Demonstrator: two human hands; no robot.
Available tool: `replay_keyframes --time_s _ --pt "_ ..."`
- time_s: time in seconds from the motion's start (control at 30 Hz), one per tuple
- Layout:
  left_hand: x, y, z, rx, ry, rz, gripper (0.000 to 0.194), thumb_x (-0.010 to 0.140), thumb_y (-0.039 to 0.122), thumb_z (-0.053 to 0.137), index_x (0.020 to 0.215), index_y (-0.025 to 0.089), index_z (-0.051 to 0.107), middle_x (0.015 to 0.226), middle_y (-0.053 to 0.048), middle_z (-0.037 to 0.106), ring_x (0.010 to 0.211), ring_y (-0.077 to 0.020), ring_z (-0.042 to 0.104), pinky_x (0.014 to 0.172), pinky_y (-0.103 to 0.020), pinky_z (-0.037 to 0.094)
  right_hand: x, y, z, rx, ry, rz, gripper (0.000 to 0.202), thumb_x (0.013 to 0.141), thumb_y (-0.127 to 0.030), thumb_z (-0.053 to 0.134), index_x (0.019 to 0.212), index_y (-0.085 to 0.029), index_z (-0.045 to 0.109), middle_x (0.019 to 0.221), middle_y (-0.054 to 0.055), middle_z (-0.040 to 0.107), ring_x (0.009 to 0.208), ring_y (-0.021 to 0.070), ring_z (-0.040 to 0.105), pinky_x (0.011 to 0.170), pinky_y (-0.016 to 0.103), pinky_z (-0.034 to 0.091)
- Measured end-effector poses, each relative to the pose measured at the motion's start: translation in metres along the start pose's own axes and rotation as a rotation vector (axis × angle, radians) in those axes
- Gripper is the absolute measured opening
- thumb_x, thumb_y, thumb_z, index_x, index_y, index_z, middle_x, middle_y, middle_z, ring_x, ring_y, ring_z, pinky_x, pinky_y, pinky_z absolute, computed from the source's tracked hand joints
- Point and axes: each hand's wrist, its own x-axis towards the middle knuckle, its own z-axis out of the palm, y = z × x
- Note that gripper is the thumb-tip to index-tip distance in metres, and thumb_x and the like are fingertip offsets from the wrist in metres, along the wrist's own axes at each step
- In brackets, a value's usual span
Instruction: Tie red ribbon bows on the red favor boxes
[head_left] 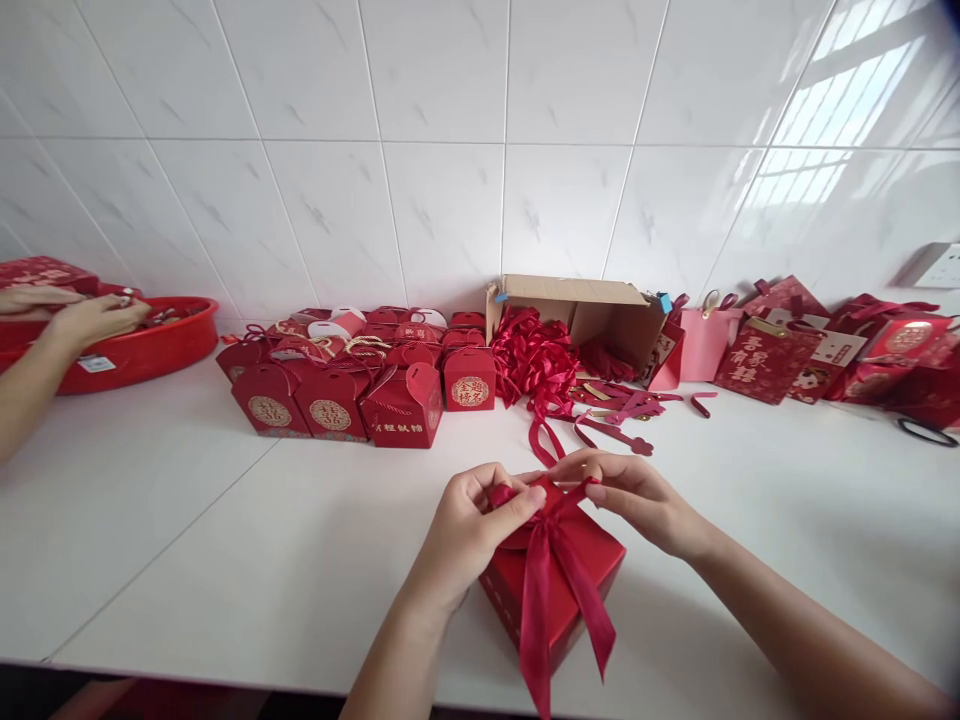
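A red gift box (592, 545) stands on the white table close in front of me. A satin ribbon (536, 600) is tied in a bow at its top, and its two tails hang down the near side. My left hand (487, 520) is closed on the bow's left loop, its thumb lying across near the knot. My right hand (637, 495) pinches the right loop between thumb and fingertips. Part of the knot and the box's far side are hidden by my fingers.
Several small red boxes (330, 405) stand behind to the left. An open cardboard box (622, 320) spills a ribbon pile (536, 355). Gift bags (772, 350) lean along the right. At the far left, another person's hands (90, 320) work over a red basin (150, 345).
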Motion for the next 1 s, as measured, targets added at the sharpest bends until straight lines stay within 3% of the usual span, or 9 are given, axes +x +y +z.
replay_keyframes --time_s 0.17,0.27,0.33,0.43,0.57,0.77,0.9,1.0 --pt "0.000 0.004 -0.002 -0.127 -0.102 -0.060 0.023 0.079 0.038 0.066 0.080 0.015 0.068 0.088 -0.006 0.070 0.079 -0.0165 0.062 0.076 -0.026 0.044 0.000 -0.014 0.006 -0.022 0.037 -0.033 0.028 0.088 -0.046 0.055 0.107 -0.025 0.058 0.124 0.009 0.057 0.115 0.0274 0.055 0.098 0.048 0.042" --pt "-0.002 0.006 -0.005 -0.253 -0.232 -0.138 0.029 0.084 0.039 0.060 0.096 0.014 0.069 0.083 -0.008 0.071 0.076 -0.0188 0.065 0.072 -0.028 0.045 -0.001 -0.029 0.017 -0.328 0.065 -0.029 0.020 0.083 -0.041 0.064 0.095 -0.025 0.067 0.133 0.008 0.051 0.128 0.0292 0.043 0.099 0.043 0.044" --pt "-0.003 0.007 -0.007 -0.302 -0.255 -0.156 0.030 0.085 0.038 0.059 0.100 0.014 0.068 0.082 -0.009 0.072 0.076 -0.0189 0.065 0.072 -0.028 0.046 -0.001 -0.038 0.025 -0.516 0.038 -0.016 0.014 0.080 -0.037 0.067 0.082 -0.024 0.071 0.134 0.007 0.051 0.130 0.0300 0.039 0.092 0.039 0.049" --pt "-0.004 0.009 -0.009 -0.297 -0.222 -0.161 0.027 0.084 0.036 0.061 0.099 0.016 0.067 0.081 -0.007 0.071 0.075 -0.0181 0.065 0.071 -0.027 0.046 0.001 -0.045 0.033 -0.631 -0.037 -0.010 0.015 0.081 -0.037 0.066 0.078 -0.023 0.073 0.132 0.007 0.052 0.130 0.0289 0.040 0.086 0.035 0.053" --pt "-0.005 0.010 -0.006 -0.239 -0.225 -0.140 0.026 0.084 0.038 0.060 0.095 0.017 0.068 0.085 -0.006 0.069 0.085 -0.0216 0.064 0.077 -0.030 0.045 0.006 -0.047 0.035 -0.700 -0.093 -0.024 0.011 0.081 -0.031 0.065 0.079 -0.024 0.074 0.136 0.005 0.047 0.129 0.0278 0.041 0.093 0.038 0.050" --pt "0.000 0.010 -0.001 0.054 -0.073 0.039 0.028 0.084 0.037 0.058 0.066 0.017 0.064 0.092 -0.004 0.061 0.096 -0.0212 0.055 0.087 -0.030 0.039 0.012 -0.053 0.035 -0.805 -0.162 -0.016 0.007 0.075 -0.027 0.069 0.069 -0.023 0.071 0.138 0.001 0.044 0.129 0.0273 0.039 0.102 0.043 0.039" --pt "0.004 0.009 0.000 0.233 -0.026 0.120 0.036 0.085 0.037 0.056 0.055 0.017 0.056 0.086 -0.003 0.056 0.087 -0.0176 0.055 0.083 -0.030 0.039 0.015 -0.054 0.035 -0.822 -0.196 -0.012 0.005 0.073 -0.023 0.069 0.067 -0.022 0.068 0.138 0.001 0.042 0.126 0.0259 0.041 0.102 0.042 0.039" --pt "0.006 0.010 0.000 0.367 0.055 0.182 0.041 0.086 0.040 0.054 0.052 0.018 0.050 0.078 -0.001 0.052 0.080 -0.0165 0.052 0.077 -0.030 0.038 0.016 -0.053 0.035 -0.852 -0.217 -0.010 0.004 0.071 -0.021 0.068 0.068 -0.022 0.068 0.139 0.002 0.041 0.132 0.0272 0.033 0.105 0.044 0.035"
